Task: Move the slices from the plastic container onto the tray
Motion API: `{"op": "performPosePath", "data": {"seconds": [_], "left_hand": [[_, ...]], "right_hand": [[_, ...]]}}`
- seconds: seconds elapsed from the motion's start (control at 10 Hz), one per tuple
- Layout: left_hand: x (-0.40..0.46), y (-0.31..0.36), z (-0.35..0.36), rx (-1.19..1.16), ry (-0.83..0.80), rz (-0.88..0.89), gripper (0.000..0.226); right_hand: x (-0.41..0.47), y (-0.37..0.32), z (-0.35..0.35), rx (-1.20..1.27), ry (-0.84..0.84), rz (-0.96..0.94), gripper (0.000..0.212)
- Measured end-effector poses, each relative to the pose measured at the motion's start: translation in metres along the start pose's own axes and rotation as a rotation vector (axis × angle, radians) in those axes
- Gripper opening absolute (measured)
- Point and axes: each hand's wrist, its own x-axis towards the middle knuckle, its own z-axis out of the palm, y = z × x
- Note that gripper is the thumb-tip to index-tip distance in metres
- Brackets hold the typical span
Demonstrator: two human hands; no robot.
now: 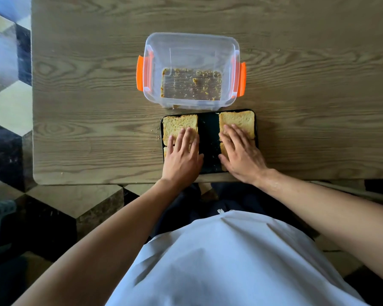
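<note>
A black tray (209, 138) lies at the near edge of the wooden table. On it, a bread slice (178, 125) sits at the far left and another slice (238, 122) at the far right. Parts of two more slices peek out under my palms, near left (165, 150) and near right (223, 149). My left hand (181, 156) rests flat, fingers spread, on the left slices. My right hand (241, 155) rests flat on the right slices. Just behind the tray stands the clear plastic container (191, 46) with orange clips; only crumbs lie on its bottom.
The wooden table (93, 89) stretches left, right and behind the container. Crumbs (158, 132) are scattered left of the tray. The table's near edge runs just under my wrists. A tiled floor (7, 107) shows to the left.
</note>
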Motion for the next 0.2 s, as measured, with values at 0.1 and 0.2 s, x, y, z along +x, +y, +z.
{"op": "performPosePath", "data": {"seconds": [0.1, 0.2], "left_hand": [[-0.002, -0.006, -0.002, -0.027, 0.037, 0.008, 0.058], [0.000, -0.019, -0.013, -0.020, 0.066, 0.022, 0.061]], "right_hand": [[0.002, -0.005, -0.004, 0.015, 0.038, -0.013, 0.065], [0.006, -0.011, -0.012, 0.004, 0.011, -0.011, 0.069]]}}
